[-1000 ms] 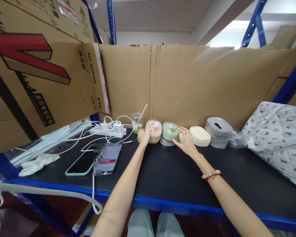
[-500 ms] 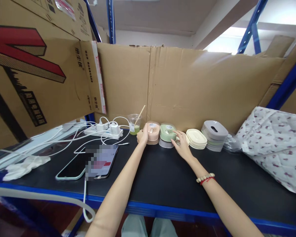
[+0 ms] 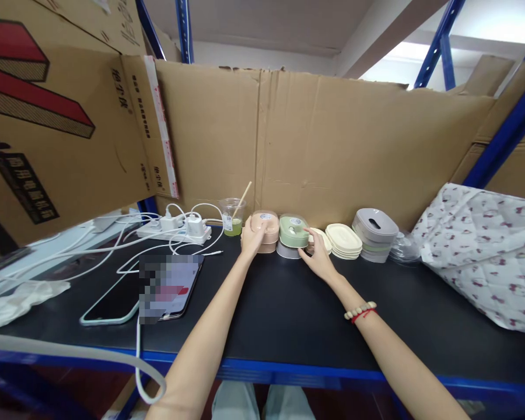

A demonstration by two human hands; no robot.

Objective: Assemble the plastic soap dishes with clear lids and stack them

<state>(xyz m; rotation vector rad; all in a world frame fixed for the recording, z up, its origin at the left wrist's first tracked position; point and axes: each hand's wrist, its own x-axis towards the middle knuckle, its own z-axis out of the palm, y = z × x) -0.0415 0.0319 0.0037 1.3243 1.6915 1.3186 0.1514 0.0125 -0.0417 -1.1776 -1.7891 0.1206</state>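
Observation:
My left hand (image 3: 250, 240) is closed around the left side of a pink lidded container (image 3: 266, 220), its thumb reaching over the front of the lid. That container rests on another pinkish piece. Beside it, a green lidded container (image 3: 293, 231) sits on a greyish-lavender base (image 3: 289, 252). My right hand (image 3: 319, 258) grips the right side of the green container, thumb low at the front corner and index finger higher up. Behind the right fingers, a cream piece (image 3: 321, 239) is partly hidden. A stack of cream lids (image 3: 345, 238) stands just right of it.
Farther right are a grey-lavender container stack (image 3: 375, 230), clear plastic lids (image 3: 405, 248) and a patterned quilted bag (image 3: 485, 256). Left stand a drink cup (image 3: 233, 224), a power strip (image 3: 157, 231) with cables and two phones (image 3: 114, 306). Cardboard (image 3: 210, 128) walls the back.
The view has shifted slightly, so everything sits a little further left. My left thumb now lies further across the pink container. My right hand stays at the green one.

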